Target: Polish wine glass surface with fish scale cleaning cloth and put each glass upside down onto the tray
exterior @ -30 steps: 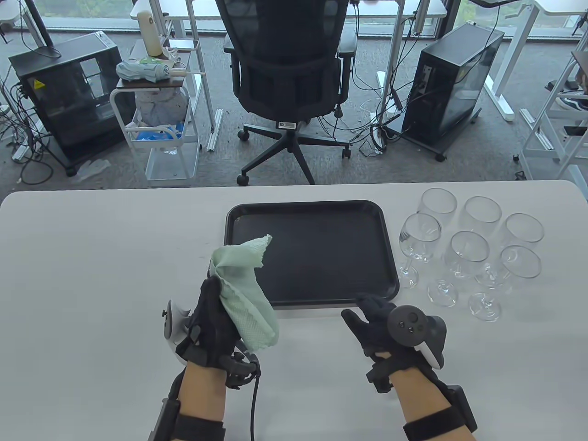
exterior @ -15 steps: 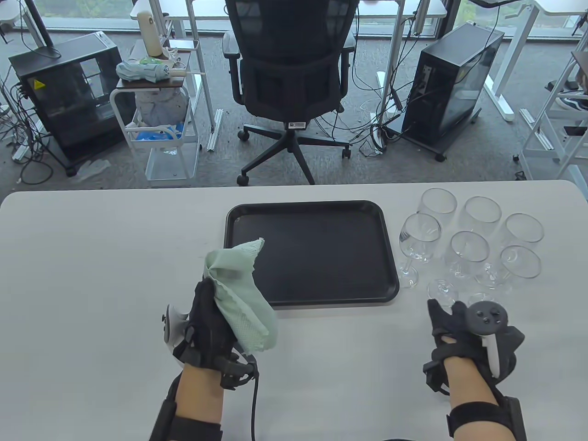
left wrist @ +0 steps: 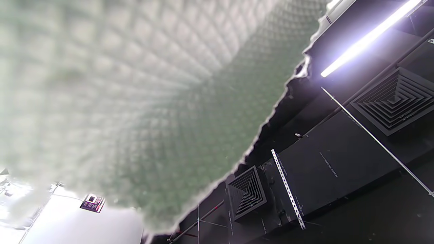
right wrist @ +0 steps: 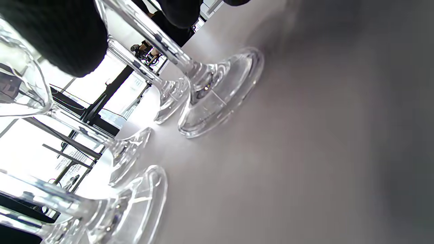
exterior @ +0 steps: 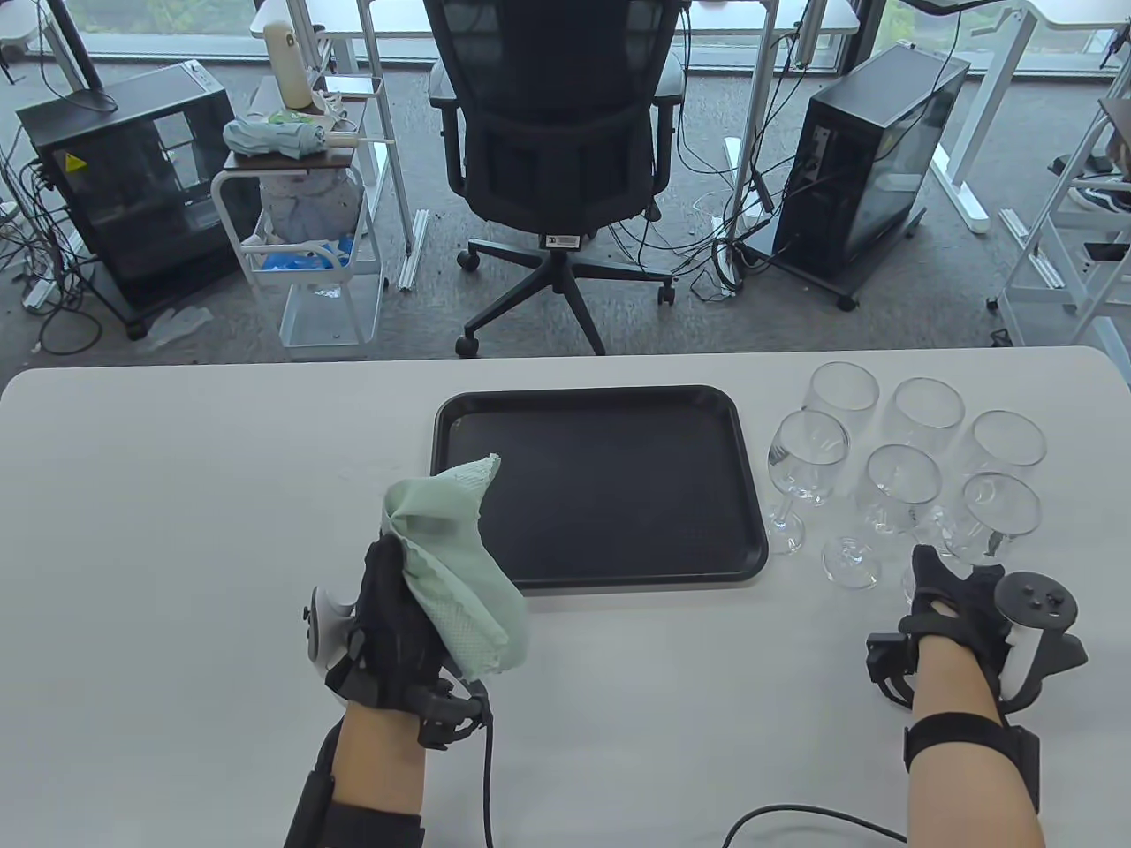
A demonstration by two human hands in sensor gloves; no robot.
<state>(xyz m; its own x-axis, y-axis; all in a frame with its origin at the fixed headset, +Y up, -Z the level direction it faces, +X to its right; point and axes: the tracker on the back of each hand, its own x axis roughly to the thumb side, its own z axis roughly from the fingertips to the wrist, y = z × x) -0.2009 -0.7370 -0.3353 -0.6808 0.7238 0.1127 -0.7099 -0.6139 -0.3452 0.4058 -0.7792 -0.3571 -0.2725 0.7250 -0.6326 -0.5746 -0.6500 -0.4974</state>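
My left hand (exterior: 393,587) holds up a pale green fish scale cloth (exterior: 451,548), which drapes over its fingers just left of the black tray (exterior: 601,579). The cloth (left wrist: 135,101) fills most of the left wrist view. Several clear wine glasses stand upright to the right of the tray. My right hand (exterior: 950,579) is at the foot of the nearest right glass (exterior: 1001,508) and hides its base. In the right wrist view the thumb (right wrist: 67,40) and a finger (right wrist: 179,10) lie either side of that glass's stem (right wrist: 152,34), with a gap at the finger; its base (right wrist: 220,91) rests on the table.
The tray has nothing on it. Another glass (exterior: 850,556) stands just left of my right hand, and more bases (right wrist: 129,156) crowd close by in the right wrist view. A black office chair (exterior: 552,124) stands beyond the table's far edge.
My right hand has swept from in front of the tray's near right corner over to the nearest right glass. The left hand with the cloth drifted slightly left.
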